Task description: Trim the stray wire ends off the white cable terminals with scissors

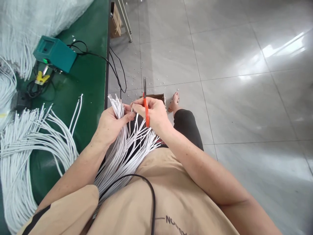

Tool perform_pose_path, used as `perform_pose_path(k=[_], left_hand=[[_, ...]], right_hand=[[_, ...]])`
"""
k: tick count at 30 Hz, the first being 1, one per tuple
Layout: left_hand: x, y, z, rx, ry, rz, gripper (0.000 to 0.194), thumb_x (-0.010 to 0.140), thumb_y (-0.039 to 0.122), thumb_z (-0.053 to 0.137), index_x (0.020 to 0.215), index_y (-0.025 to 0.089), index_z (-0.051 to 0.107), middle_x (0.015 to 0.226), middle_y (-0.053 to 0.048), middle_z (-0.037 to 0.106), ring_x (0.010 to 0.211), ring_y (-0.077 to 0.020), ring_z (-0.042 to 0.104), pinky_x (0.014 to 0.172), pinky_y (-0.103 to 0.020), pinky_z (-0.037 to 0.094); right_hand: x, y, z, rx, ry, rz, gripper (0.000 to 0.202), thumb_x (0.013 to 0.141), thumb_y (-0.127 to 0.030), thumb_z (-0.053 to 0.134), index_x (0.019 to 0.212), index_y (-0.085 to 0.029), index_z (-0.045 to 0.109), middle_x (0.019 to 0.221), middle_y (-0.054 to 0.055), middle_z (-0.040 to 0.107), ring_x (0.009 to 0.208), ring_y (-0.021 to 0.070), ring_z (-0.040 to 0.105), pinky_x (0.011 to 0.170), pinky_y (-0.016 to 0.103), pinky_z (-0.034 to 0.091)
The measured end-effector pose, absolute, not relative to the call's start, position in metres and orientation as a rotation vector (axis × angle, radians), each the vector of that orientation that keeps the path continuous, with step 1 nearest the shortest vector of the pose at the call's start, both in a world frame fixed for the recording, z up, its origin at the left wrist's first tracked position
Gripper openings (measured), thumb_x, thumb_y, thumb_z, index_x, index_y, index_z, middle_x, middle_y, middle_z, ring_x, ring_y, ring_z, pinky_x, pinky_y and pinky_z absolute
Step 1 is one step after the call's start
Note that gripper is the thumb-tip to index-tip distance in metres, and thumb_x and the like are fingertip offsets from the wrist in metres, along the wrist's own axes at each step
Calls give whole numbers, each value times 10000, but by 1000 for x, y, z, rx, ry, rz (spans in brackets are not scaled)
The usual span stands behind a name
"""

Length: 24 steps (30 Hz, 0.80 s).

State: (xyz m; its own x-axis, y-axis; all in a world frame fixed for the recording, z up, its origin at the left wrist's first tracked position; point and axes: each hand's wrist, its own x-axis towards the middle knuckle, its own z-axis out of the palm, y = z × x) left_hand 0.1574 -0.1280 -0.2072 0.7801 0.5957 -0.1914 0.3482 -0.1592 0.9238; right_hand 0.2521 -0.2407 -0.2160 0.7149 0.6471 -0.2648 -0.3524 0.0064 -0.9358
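Observation:
A bundle of white cables (pixel 119 130) runs across my lap, and my left hand (pixel 110 124) is closed around its upper end. Close beside it, my right hand (pixel 156 112) has the red-handled tool (pixel 147 114) lodged in it, the dark tip pointing away from me. The thumb and forefinger of my right hand pinch a cable end (pixel 132 107) next to my left fingertips. Many loose cable ends fan out below my right hand.
At left, a green table (pixel 90 78) carries more white cables (pixel 17 163), a teal device (pixel 55 54) with a yellow clip (pixel 42 78), and clear plastic. A cardboard box (pixel 158 97) stands below my hands; small bits litter the floor. Black cords hang off the table edge.

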Motion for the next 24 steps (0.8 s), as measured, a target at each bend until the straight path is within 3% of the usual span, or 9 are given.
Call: perform_pose_path(k=[7,15,24], left_hand=[[158,-128,-202,1706,689,248,195,748,307,684,859,147,673,708,-17,655,623,-124,581,644,-259,471],[158,-126,-203,1732,660,240,196,754,332,678,839,155,674,711,-17,651,632,-130,579,634,-256,462],[158,-126,-198,1646,608,206,163,781,278,663,884,152,664,678,-4,626,589,-96,540,594,-230,437]], right_hand=[[263,-253,-215,-1386,-282,877,191,703,-168,582,833,-129,717,497,-70,435,459,42,297,471,215,264],[260,-245,-214,-1250,-294,843,148,686,-221,677,800,-135,718,724,10,647,658,93,536,643,238,422],[263,-248,-216,-1301,-411,805,175,702,-267,685,807,-127,703,729,18,642,670,99,538,657,243,446]])
